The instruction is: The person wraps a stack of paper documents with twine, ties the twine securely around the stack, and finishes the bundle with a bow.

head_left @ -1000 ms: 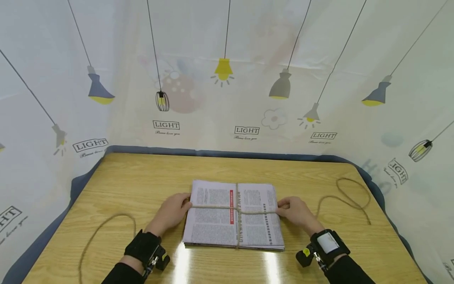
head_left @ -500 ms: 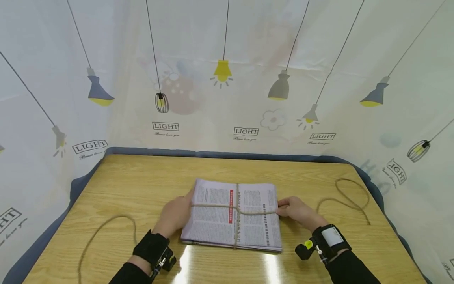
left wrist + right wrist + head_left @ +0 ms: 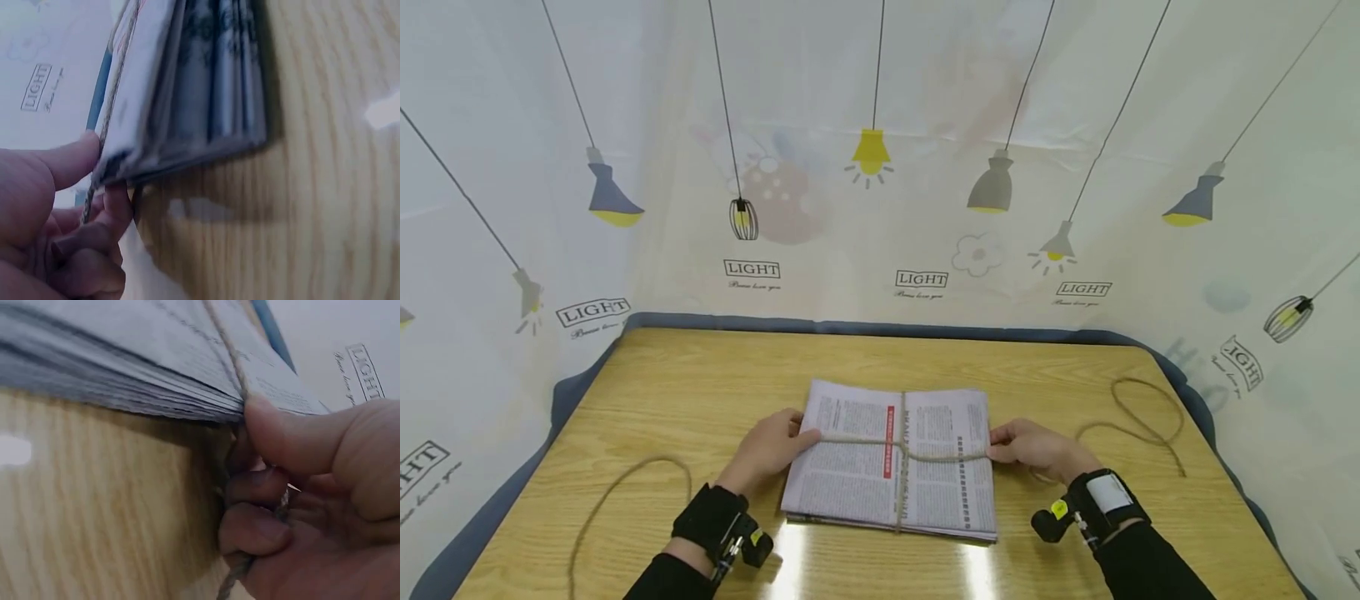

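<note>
1. Just now: my L hand (image 3: 769,450), centre-left of frame, has brought its thumb onto the top at the stack's left edge; ½ sec ago I couldn't see it there.
2. L fingers: curled, gap v. small; they pinch the cord (image 3: 857,439) at the edge, thumb above, index below.
3. R hand (image 3: 1037,450), right of centre: barely moved. Thumb on cord at right edge, other fingers curled round it, nearly closed.
4. Stack (image 3: 842,487): lower middle of frame, on desk (image 3: 722,358), cord crossing on top. Can't tell if twisted there or only overlapped.
5. L tail (image 3: 658,458) lower left, R tail (image 3: 1177,461) at right, both loose.
6. Meaning, I'd judge: side-to-side run's pinned both ends; not tied off yet.
</note>
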Demonstrator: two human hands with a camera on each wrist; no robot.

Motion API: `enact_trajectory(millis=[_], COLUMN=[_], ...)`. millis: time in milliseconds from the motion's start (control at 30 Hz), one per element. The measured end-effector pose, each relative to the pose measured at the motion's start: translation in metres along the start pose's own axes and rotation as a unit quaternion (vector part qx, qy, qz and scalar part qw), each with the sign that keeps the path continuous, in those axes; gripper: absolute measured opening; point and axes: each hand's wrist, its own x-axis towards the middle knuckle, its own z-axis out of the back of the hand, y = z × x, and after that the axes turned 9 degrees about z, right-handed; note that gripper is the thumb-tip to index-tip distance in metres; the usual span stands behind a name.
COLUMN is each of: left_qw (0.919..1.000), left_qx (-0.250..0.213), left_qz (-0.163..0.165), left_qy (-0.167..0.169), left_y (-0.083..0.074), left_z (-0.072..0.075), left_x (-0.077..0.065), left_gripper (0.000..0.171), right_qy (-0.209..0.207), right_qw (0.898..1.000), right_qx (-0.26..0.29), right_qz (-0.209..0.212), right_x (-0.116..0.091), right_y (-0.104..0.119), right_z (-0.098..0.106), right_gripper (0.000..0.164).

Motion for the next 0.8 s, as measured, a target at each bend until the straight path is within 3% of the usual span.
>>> enact_trajectory(millis=[167, 400, 500, 667, 800], left_qw=[0.9952, 0.9783, 0.9717, 0.9622, 0.9619], left_qx=[-0.088, -0.176, -0.188, -0.176, -0.161], left_qz=[0.007, 0.021, 0.002, -0.044, -0.067], left_qy=[0.042, 0.107, 0.144, 0.203, 0.211], left_y=[0.008, 0.016, 0.019, 0.022, 0.023], left_z=[0.001, 0.000, 0.002, 0.008, 0.010], left_x=[0.005, 0.011, 0.012, 0.010, 0.007], left_gripper=[0.048, 0.058, 0.058, 0.043, 0.040], right_qy=[-0.039, -0.064, -0.077, -0.076, -0.067], right_qw=[0.998, 0.993, 0.991, 0.991, 0.990], right_qx=[-0.057, -0.092, -0.093, -0.077, -0.086], right_qz=[0.013, 0.037, 0.048, 0.081, 0.092], right_x=[-0.001, -0.002, -0.003, -0.006, -0.007], right_y=[-0.003, -0.015, -0.018, -0.019, -0.019], right_z=[-0.008, -0.013, -0.014, -0.014, -0.012], right_gripper=[0.021, 0.027, 0.035, 0.039, 0.030])
